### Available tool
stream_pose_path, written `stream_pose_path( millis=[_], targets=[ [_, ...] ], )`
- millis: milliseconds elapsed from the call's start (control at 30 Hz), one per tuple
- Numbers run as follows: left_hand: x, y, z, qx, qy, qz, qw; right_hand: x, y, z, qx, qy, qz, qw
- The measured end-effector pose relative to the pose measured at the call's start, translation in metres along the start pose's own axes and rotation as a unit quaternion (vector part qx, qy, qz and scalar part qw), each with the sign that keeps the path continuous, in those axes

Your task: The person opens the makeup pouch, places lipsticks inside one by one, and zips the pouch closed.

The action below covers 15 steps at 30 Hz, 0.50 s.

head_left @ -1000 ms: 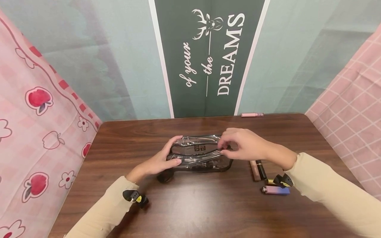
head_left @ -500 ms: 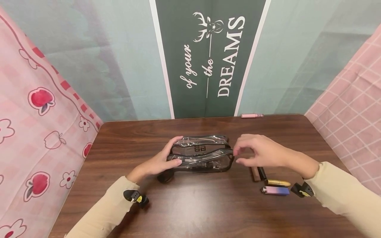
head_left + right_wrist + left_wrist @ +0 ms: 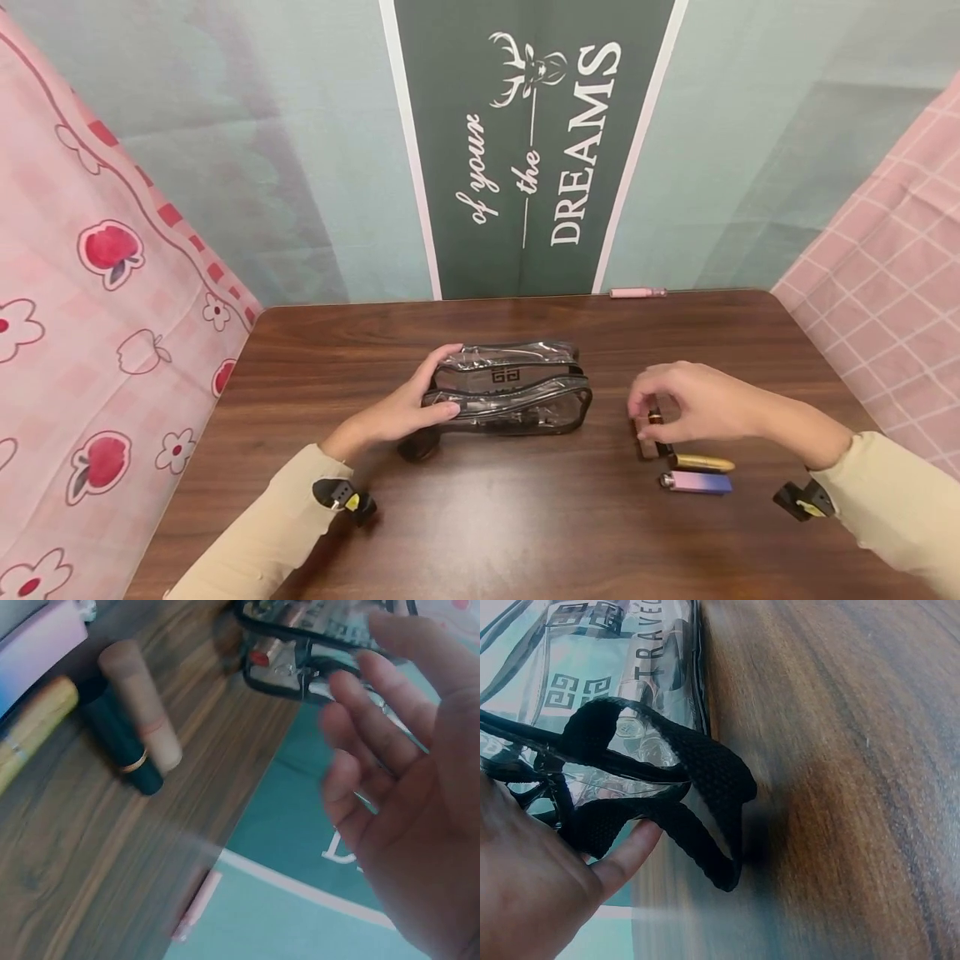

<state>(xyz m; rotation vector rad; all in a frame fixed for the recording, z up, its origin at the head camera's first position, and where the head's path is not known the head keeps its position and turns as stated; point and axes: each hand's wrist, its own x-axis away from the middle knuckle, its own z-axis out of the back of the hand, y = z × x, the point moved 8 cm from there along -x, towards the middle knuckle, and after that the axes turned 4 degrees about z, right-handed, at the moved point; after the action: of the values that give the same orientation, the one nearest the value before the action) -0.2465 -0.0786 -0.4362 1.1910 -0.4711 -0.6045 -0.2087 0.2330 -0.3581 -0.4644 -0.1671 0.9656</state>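
Observation:
A clear pouch with black trim (image 3: 525,407) lies on the table, its top gaping. My left hand (image 3: 401,408) grips the pouch's left end, thumb on the near side and fingers on the far side. In the left wrist view a black strap loop (image 3: 712,769) sticks out at that end, and slim items show through the plastic. My right hand (image 3: 701,404) holds nothing; its fingers, loosely bent, hover over a brownish-pink cosmetic tube (image 3: 646,447) and a black tube with a gold ring (image 3: 120,739), partly hiding both in the head view.
Nearer than those two lie a gold tube (image 3: 703,463) and a pink-to-blue tube (image 3: 697,482). A slim pink tube (image 3: 637,293) sits at the table's far edge. Printed cloths hang behind the wooden table (image 3: 480,517) and on both sides.
My right hand has let go of the pouch's right top edge and moved right, to above the brownish-pink and black tubes. The left hand keeps its place on the pouch.

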Motion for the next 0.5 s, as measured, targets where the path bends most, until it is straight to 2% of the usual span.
stream_pose_path(
  millis=[233, 500],
  targets=[
    [0.001, 0.000, 0.001, 0.000, 0.003, 0.001, 1.0000, 0.024, 0.020, -0.010, -0.026, -0.044, -0.021, 0.998],
    [0.000, 0.001, 0.001, -0.006, 0.005, -0.002, 1.0000, 0.058, 0.047, -0.024, -0.053, -0.088, -0.078, 0.992]
  ],
)
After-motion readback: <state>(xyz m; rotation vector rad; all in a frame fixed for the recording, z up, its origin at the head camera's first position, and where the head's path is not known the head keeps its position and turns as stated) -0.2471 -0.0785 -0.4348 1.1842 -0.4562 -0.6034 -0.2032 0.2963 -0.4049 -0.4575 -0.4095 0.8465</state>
